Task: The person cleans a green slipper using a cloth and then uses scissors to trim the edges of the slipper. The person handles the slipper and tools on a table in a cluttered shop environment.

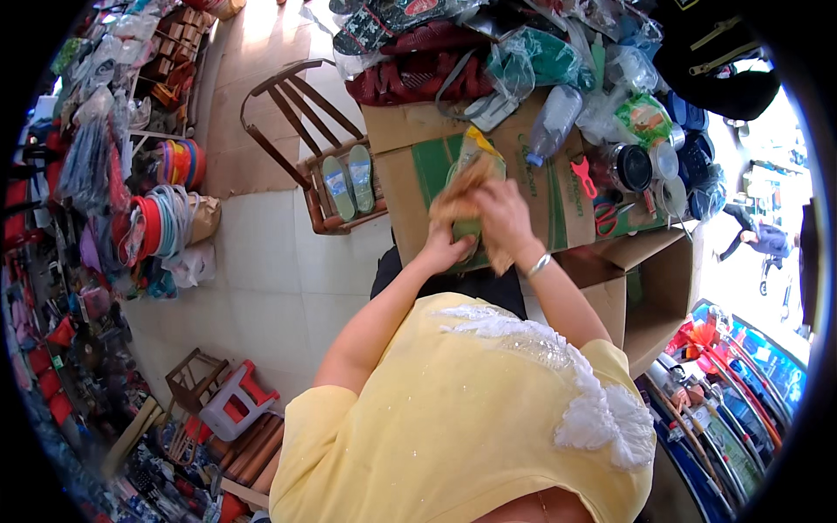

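My left hand [444,248] grips the near end of a green item [467,228], which looks like a slipper and is mostly covered. My right hand [507,212], with a silver bangle at the wrist, holds a crumpled brown cloth [465,186] against it; both are slightly blurred. Just beyond the cloth is a clear plastic wrapper with a yellow part [480,139]. All this is above a cardboard-covered surface [392,170] with green print. On the wooden chair [304,173] to the left lies a pair of green slippers [348,182].
A plastic bottle [554,121], a red peeler [583,178] and red-handled scissors [607,218] lie on the cardboard's right side. Dark red footwear [425,77] and bagged goods are piled at the back. An open cardboard box [657,287] stands at right, a plastic stool [237,402] at lower left.
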Action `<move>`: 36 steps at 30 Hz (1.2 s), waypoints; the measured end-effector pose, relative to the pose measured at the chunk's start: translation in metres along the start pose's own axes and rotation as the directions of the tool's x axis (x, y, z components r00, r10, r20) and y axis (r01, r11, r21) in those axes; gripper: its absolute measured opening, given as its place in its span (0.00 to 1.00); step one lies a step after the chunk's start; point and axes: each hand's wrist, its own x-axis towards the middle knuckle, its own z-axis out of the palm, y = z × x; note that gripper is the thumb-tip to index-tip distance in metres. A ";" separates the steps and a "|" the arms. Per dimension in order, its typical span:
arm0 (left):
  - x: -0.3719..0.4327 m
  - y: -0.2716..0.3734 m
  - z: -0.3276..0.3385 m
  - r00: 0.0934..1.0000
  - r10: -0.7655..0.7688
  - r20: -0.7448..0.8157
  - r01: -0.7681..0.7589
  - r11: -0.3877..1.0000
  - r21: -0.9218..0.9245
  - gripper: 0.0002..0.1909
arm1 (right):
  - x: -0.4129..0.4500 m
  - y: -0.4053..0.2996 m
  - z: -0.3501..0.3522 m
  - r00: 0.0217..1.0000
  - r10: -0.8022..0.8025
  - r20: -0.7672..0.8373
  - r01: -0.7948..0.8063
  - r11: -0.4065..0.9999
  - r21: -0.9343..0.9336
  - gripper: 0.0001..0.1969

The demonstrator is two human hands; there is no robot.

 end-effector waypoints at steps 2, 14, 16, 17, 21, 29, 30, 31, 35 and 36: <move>-0.003 0.004 0.003 0.999 -0.011 -0.053 0.012 1.000 0.016 0.47 | 0.017 0.029 0.001 0.967 0.225 -0.118 -0.232 0.972 -0.042 0.15; -0.021 -0.010 -0.020 0.989 -0.092 -0.112 0.078 0.989 -0.128 0.33 | -0.046 0.029 -0.028 0.913 0.374 -0.163 -0.400 0.899 -0.177 0.20; -0.021 -0.012 -0.021 0.988 -0.008 -0.155 0.001 0.999 -0.046 0.29 | -0.032 0.012 -0.035 0.921 0.333 -0.204 -0.353 0.933 -0.067 0.18; -0.020 -0.012 -0.022 0.988 -0.007 -0.153 0.000 0.999 -0.044 0.29 | -0.028 0.005 -0.036 0.925 0.290 -0.245 -0.290 0.956 0.038 0.17; -0.020 -0.012 -0.023 0.987 0.029 -0.159 -0.035 0.999 -0.037 0.30 | -0.046 -0.024 -0.001 0.847 0.482 0.222 -0.514 0.638 0.574 0.11; -0.018 -0.001 -0.034 0.999 0.000 -0.045 -0.003 0.998 -0.068 0.32 | -0.076 -0.026 0.033 0.763 0.579 0.289 -0.581 0.416 0.700 0.12; -0.017 -0.002 -0.038 1.000 0.007 -0.022 -0.007 1.000 -0.017 0.30 | -0.076 -0.027 0.031 0.763 0.578 0.291 -0.582 0.417 0.698 0.12; -0.017 -0.003 -0.040 1.000 0.012 0.001 -0.012 0.999 0.033 0.29 | -0.076 -0.029 0.028 0.766 0.549 0.334 -0.601 0.428 0.675 0.11; -0.018 -0.007 -0.039 0.998 0.057 0.003 -0.057 0.985 0.160 0.25 | -0.082 -0.032 0.027 0.848 0.415 0.329 -0.527 0.611 0.591 0.10; -0.019 -0.006 -0.037 0.998 0.060 -0.013 -0.057 0.986 0.155 0.23 | -0.082 -0.036 0.024 0.859 0.372 0.352 -0.511 0.672 0.536 0.10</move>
